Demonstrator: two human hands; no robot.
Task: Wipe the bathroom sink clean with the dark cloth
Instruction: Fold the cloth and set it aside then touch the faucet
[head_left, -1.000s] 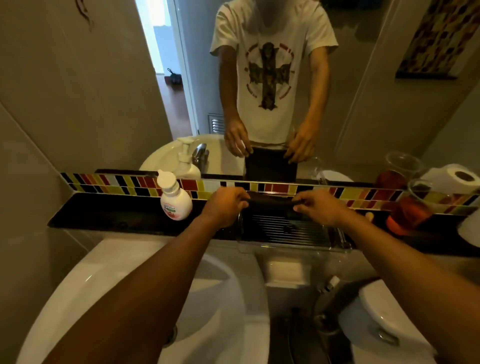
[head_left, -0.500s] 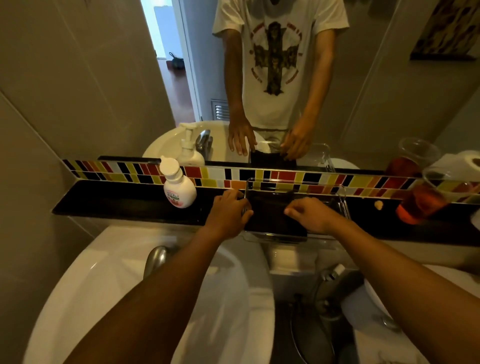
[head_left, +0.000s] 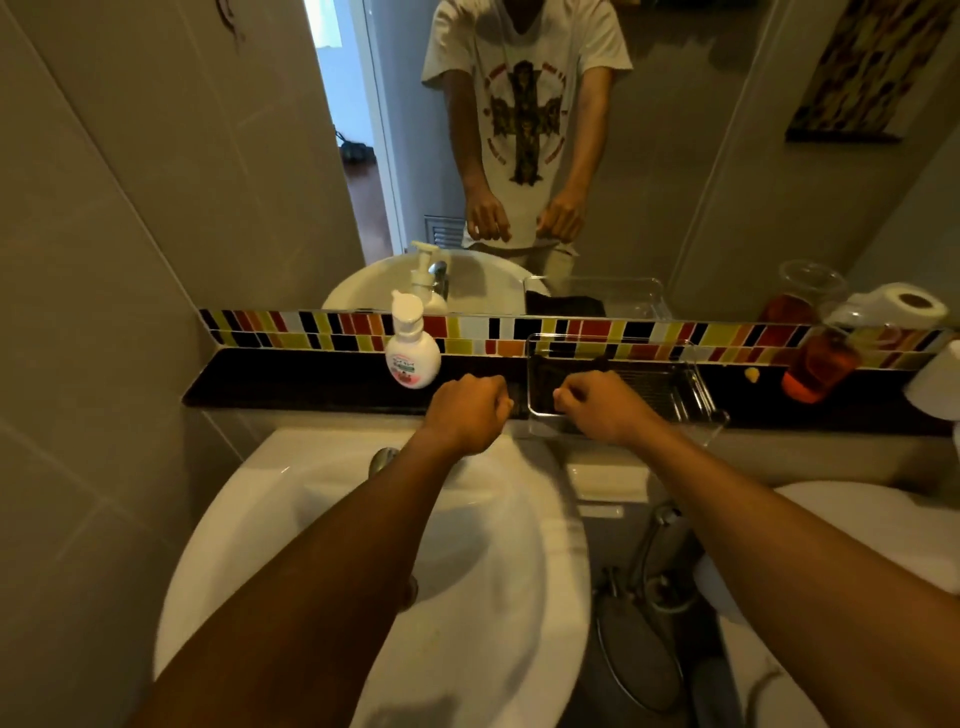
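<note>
The fingers of the left hand (head_left: 470, 410) are curled into a loose fist, knuckles up, hovering over the front edge of the dark ledge (head_left: 311, 382); nothing can be seen between them, though their undersides are hidden, so whether they pinch anything cannot be told. The right hand (head_left: 602, 405) is curled the same way, its fingertips at the near left corner of the clear tray (head_left: 696, 402), and again the view does not show whether they have hold of the fabric. The dark cloth (head_left: 556, 376) lies inside that tray on its left side, over the wire rack, just beyond the right hand's knuckles; the mirror (head_left: 675, 182) shows it resting there too. Both forearms reach forward over the white sink (head_left: 483, 623), whose basin sits directly below the left arm, with the tap (head_left: 383, 460) partly hidden behind it. A soap bottle (head_left: 413, 345) stands on the ledge just left of the left hand. The task appears to be at its very start: fetching the cloth, with no wiping begun. The next move probably calls for a firm grip on the cloth, a lift clear of the tray's wall, and then bringing it down and left into the basin without knocking the soap bottle.
</note>
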